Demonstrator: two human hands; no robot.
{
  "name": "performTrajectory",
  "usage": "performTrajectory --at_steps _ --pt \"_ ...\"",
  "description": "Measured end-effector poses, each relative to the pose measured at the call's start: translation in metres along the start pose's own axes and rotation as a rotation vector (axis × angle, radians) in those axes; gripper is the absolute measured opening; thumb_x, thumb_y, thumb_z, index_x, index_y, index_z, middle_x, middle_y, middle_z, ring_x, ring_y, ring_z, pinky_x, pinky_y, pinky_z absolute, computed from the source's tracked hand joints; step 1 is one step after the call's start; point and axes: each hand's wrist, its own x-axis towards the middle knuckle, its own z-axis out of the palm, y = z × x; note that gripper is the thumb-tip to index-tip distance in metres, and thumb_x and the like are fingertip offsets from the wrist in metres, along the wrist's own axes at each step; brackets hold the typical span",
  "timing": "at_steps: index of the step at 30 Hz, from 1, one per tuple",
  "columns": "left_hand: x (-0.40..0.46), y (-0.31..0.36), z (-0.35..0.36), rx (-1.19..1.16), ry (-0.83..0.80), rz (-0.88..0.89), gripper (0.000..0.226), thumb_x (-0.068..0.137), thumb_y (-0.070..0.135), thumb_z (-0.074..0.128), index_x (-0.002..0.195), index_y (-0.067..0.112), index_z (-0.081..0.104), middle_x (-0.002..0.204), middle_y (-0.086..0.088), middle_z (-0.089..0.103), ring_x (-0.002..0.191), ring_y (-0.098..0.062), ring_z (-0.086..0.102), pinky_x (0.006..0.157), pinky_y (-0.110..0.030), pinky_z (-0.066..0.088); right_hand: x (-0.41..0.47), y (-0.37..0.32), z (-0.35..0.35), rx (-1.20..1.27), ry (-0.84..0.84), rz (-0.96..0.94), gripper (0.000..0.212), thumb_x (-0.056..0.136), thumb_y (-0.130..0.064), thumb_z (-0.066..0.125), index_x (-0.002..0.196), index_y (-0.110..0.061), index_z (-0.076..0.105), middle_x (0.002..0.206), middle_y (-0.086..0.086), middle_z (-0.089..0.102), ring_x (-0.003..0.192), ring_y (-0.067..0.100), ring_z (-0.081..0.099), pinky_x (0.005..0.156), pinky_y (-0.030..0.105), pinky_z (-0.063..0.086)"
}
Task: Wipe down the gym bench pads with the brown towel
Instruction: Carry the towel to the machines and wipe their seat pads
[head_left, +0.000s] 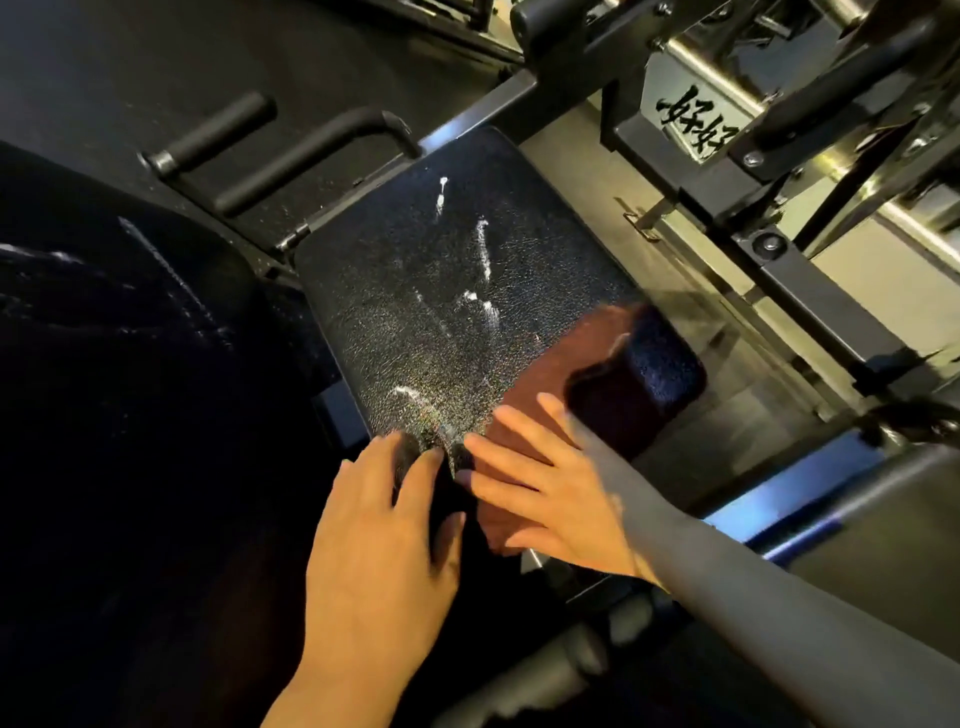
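The black seat pad (447, 291) of a gym machine fills the middle of the view, with white streaks and fine droplets on its surface. A brown towel (566, 369) lies spread over the pad's near right part, partly in shadow. My right hand (540, 483) presses flat on the towel's near end with straight, spread fingers. My left hand (384, 525) rests open on the pad's near edge just left of the towel, fingertips touching the pad. A second dark pad, the backrest (119, 364), rises at the left.
Two black foam-covered handles (291, 156) stick out beyond the pad's far left corner. The machine's black steel frame (779, 270) and chrome rails (727, 88) run along the right. A grey padded roller (566, 670) lies below my right forearm. Dark rubber floor lies at the upper left.
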Motion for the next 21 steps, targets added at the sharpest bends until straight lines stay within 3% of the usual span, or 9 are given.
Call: performTrajectory --at_steps 4,7,9,12,15,18,19,21 --pt "-0.011 -0.005 -0.015 0.173 -0.051 0.054 0.054 0.064 0.024 0.085 0.113 0.008 0.070 0.115 -0.015 0.066 0.113 -0.039 0.063 0.098 -0.059 0.044 0.016 0.002 0.008 -0.101 -0.066 -0.123 0.097 0.057 -0.066 0.077 0.142 -0.032 0.045 0.155 0.000 0.038 0.141 0.037 0.032 0.113 0.059 0.021" --pt "-0.023 -0.016 -0.011 0.254 -0.110 0.049 0.047 0.067 0.025 0.084 0.109 0.009 0.071 0.115 -0.016 0.067 0.115 -0.040 0.062 0.100 -0.057 0.033 -0.004 0.027 -0.011 -0.137 -0.037 -0.216 0.074 0.079 -0.047 0.062 0.148 -0.032 0.041 0.156 0.003 0.038 0.141 0.037 0.032 0.108 0.061 0.025" --pt "-0.027 -0.020 -0.009 0.295 -0.121 0.060 0.038 0.075 0.029 0.070 0.107 0.009 0.073 0.113 -0.017 0.067 0.114 -0.041 0.063 0.100 -0.057 0.030 -0.024 0.051 -0.023 -0.146 -0.018 -0.213 0.057 0.086 -0.031 0.047 0.143 -0.032 0.049 0.153 0.004 0.042 0.137 0.037 0.032 0.103 0.058 0.026" --pt "-0.028 -0.018 -0.010 0.292 -0.176 0.050 0.048 0.080 0.039 0.043 0.104 0.011 0.073 0.110 -0.016 0.068 0.112 -0.040 0.064 0.101 -0.057 0.029 -0.050 0.091 -0.033 -0.155 -0.038 -0.082 0.067 0.083 -0.029 0.053 0.148 -0.031 0.037 0.149 0.007 0.043 0.132 0.039 0.033 0.098 0.065 0.036" --pt "-0.029 -0.015 -0.011 0.291 -0.181 0.029 0.049 0.081 0.039 0.038 0.101 0.010 0.073 0.107 -0.015 0.069 0.109 -0.040 0.065 0.100 -0.058 0.029 -0.059 0.099 -0.032 -0.139 -0.104 0.000 0.073 0.089 -0.041 0.042 0.157 -0.033 0.016 0.154 0.006 0.034 0.139 0.041 0.027 0.106 0.069 0.024" --pt "-0.029 -0.017 -0.010 0.334 -0.170 0.028 0.043 0.081 0.040 0.050 0.100 0.010 0.074 0.105 -0.016 0.070 0.106 -0.042 0.066 0.098 -0.061 0.029 -0.055 0.080 -0.022 -0.127 -0.095 0.025 0.066 0.092 -0.043 0.035 0.156 -0.031 0.022 0.156 0.007 0.036 0.142 0.041 0.026 0.109 0.068 0.019" --pt "-0.029 -0.018 -0.011 0.358 -0.159 0.045 0.040 0.077 0.039 0.064 0.101 0.009 0.074 0.105 -0.018 0.070 0.106 -0.043 0.066 0.097 -0.063 0.028 -0.050 0.075 -0.023 -0.122 -0.106 0.013 0.063 0.092 -0.042 0.036 0.153 -0.030 0.027 0.156 0.007 0.037 0.141 0.042 0.027 0.109 0.067 0.019" --pt "-0.026 -0.018 -0.017 0.385 -0.203 0.059 0.057 0.055 0.036 0.092 0.102 0.008 0.076 0.106 -0.021 0.070 0.106 -0.047 0.065 0.095 -0.066 0.025 -0.035 0.064 -0.026 -0.130 -0.085 -0.056 0.056 0.092 -0.036 0.040 0.148 -0.030 0.042 0.156 0.007 0.037 0.139 0.043 0.032 0.110 0.066 0.022"
